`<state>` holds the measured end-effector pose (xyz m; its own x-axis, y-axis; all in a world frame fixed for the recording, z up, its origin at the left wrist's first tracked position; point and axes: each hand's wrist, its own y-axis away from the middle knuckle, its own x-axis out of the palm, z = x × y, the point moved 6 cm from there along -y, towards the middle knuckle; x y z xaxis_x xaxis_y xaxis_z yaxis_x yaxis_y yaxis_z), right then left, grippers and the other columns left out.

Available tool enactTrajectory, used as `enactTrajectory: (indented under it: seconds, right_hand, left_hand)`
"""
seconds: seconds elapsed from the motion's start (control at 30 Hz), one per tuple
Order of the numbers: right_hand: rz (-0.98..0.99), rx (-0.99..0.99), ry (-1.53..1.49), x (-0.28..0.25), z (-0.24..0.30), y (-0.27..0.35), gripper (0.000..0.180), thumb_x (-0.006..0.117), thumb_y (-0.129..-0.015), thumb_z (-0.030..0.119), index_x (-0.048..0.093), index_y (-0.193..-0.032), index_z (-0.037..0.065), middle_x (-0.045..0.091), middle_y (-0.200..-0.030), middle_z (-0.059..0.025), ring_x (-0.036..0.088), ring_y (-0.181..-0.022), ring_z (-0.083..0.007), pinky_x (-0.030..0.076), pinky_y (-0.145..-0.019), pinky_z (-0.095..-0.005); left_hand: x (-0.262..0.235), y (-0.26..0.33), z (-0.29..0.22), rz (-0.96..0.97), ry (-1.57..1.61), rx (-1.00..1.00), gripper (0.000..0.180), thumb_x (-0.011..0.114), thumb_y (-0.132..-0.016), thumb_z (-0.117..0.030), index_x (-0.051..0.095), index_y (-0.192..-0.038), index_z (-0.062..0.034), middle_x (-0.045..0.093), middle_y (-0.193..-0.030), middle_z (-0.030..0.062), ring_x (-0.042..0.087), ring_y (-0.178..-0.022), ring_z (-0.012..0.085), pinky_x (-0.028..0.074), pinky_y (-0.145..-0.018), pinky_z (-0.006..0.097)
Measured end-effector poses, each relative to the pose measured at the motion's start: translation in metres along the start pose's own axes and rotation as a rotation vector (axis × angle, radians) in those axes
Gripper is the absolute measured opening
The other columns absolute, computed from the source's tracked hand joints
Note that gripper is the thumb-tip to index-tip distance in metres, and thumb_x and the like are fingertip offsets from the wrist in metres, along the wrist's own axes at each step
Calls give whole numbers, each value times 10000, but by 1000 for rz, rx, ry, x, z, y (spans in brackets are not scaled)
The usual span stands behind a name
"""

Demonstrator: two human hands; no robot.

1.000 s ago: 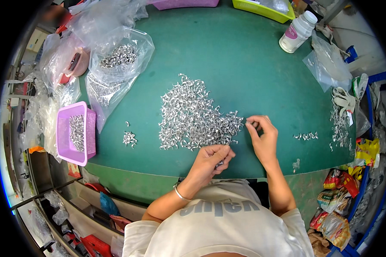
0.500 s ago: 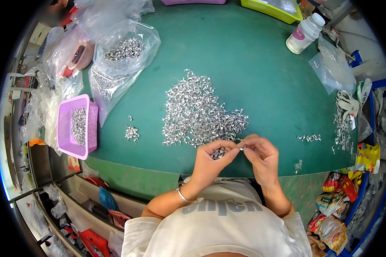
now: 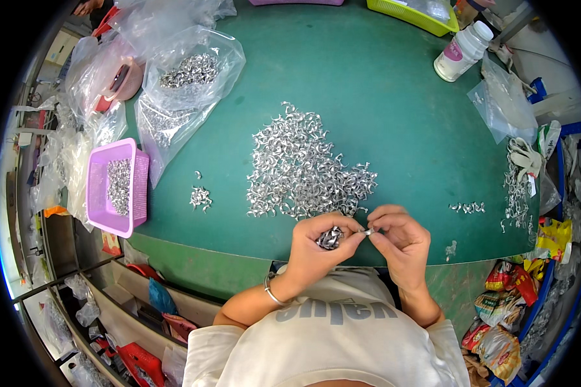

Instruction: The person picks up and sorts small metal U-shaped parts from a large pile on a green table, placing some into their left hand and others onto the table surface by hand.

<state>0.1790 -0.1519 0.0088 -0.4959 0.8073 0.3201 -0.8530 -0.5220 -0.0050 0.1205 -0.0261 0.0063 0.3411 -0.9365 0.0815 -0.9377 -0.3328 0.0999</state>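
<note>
Brought together since a second ago: right hand [image 3: 400, 242] drawn back from the edge of the pile to meet left hand [image 3: 316, 248] at the near rim of the round green table [image 3: 381, 103]. Left hand now curled shut around a small clutch of shiny bent metal clips [image 3: 330, 238], visible in the hollow of the palm. Between the fingertips of both hands, pinched tight, one single silver clip [image 3: 368, 231] (too small to tell its shape exactly).

Just beyond the knuckles, nearly touching them, a broad heap of loose silver metal clips [image 3: 300, 171] spread over the middle of the table. Left of that, a tiny separate cluster of clips [image 3: 200, 195], and further left a pink plastic basket [image 3: 97, 193] with more clips inside, at the table's edge. Behind the basket, clear plastic bags [image 3: 187, 77] holding the same parts.

To the right, a short scattered row of clips [image 3: 468, 207], well apart from the hands. At the far right rim, a white plastic bottle [image 3: 458, 51] beside a yellow-green tray [image 3: 410, 13].

Nothing lying between the hands and the heap.
</note>
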Motion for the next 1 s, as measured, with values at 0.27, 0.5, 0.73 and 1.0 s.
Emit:
enactTrajectory:
  seconds: [0.27,0.5,0.73,1.0]
  right_hand:
    - [54,69,82,1,-2,-1,154,568,-764,-94,595,-910,-56,569,-914,-109,523,-843,-140,426,-738,-260]
    - [-119,2,810,-55,-22,-33,132,609,-748,-10,627,-876,12,617,-828,-79,547,-757,-183,434,-677,-273]
    - [47,-263,1098,-32,-28,-56,267,632,-717,35,589,-981,33,560,-1007,-86,485,-898,-267,379,-805,-343]
    - [38,-156,1046,-47,-41,-44,158,637,-692,-5,584,-838,23,561,-811,-68,500,-774,-239,372,-707,-332]
  left_hand:
    - [-3,3,-20,-12,-223,228,95,670,-689,6,629,-774,1,543,-613,23,476,-554,57,376,-496,207]
    - [-96,16,27,-450,-145,-107,45,634,-745,1,644,-789,7,599,-710,1,509,-630,50,420,-577,187]
    - [-201,36,38,-837,-590,-49,137,644,-781,-68,602,-732,53,532,-644,-27,423,-582,26,347,-526,166]
    - [-208,45,41,-934,-776,-43,134,644,-784,-76,575,-746,32,493,-635,-29,373,-565,31,319,-488,189]
